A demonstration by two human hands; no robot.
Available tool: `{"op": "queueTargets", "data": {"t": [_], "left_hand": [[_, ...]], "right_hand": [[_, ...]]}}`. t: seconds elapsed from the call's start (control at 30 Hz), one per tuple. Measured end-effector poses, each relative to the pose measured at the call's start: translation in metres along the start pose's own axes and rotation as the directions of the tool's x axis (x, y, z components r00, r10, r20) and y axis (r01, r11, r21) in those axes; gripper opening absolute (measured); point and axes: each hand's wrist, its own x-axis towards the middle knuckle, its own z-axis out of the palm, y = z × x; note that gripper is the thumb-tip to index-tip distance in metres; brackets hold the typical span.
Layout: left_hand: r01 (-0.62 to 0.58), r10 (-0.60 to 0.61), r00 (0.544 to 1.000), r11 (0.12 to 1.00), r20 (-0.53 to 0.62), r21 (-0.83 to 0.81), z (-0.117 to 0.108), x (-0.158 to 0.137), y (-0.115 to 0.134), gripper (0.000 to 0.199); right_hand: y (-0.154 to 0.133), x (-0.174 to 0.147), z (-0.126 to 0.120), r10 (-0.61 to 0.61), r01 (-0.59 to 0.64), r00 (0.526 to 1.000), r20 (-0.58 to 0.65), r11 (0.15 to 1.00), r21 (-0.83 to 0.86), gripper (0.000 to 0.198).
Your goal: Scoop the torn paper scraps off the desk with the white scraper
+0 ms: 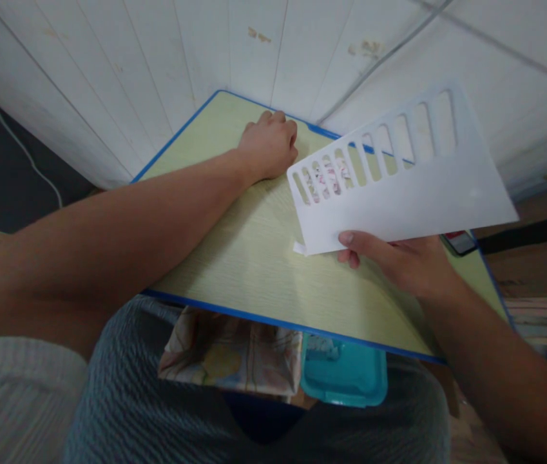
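Observation:
My right hand pinches the lower edge of a thin white sheet, thumb on top and fingers beneath. A row of long rounded slots runs along the sheet's far side. It is tilted above the table. Through several slots near its left end, small pink and dark patterned pieces show; whether they lie on the table or stick to the sheet I cannot tell. My left hand rests closed on the table near the back edge, just left of the sheet; the inside of its fist is hidden.
The pale yellow table has a blue rim. A phone-like dark object lies at its right edge, partly covered. Below the front edge are a patterned fabric-like container and a turquoise plastic box. A white panelled wall stands behind.

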Motion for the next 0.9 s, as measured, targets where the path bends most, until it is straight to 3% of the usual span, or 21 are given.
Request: {"op": "queueTargets", "data": {"t": [0.23,0.37,0.57,0.67,0.8,0.9], "left_hand": [[-0.003,0.004,1.0,0.999,-0.029,0.049,0.004,0.001,0.001,0.028],[-0.004,0.006,1.0,0.999,-0.025,0.043,0.002,0.0,0.001,0.031],[0.019,-0.019,1.0,1.0,-0.006,-0.022,0.002,0.0,0.0,0.037],[0.01,-0.01,1.0,1.0,-0.018,-0.009,0.002,0.0,0.0,0.038],[0.02,-0.02,1.0,1.0,0.001,0.011,-0.001,-0.002,0.002,0.039],[0.014,-0.014,1.0,1.0,0.005,0.01,-0.002,-0.002,0.001,0.038]], "right_hand": [[0.002,0.0,-0.007,0.044,-0.041,0.999,0.03,0.995,-0.088,0.043],[-0.001,-0.002,-0.02,0.061,-0.049,0.978,0.199,0.997,-0.064,0.033],[-0.005,-0.007,-0.03,0.034,-0.048,0.855,0.518,0.999,0.014,0.023],[-0.005,-0.009,-0.032,0.052,-0.117,0.799,0.599,0.991,0.069,0.019],[-0.004,-0.01,-0.032,0.117,-0.196,0.852,0.511,0.975,0.104,0.024],[-0.003,-0.008,-0.029,0.115,-0.182,0.895,0.431,0.976,0.12,0.023]]}}
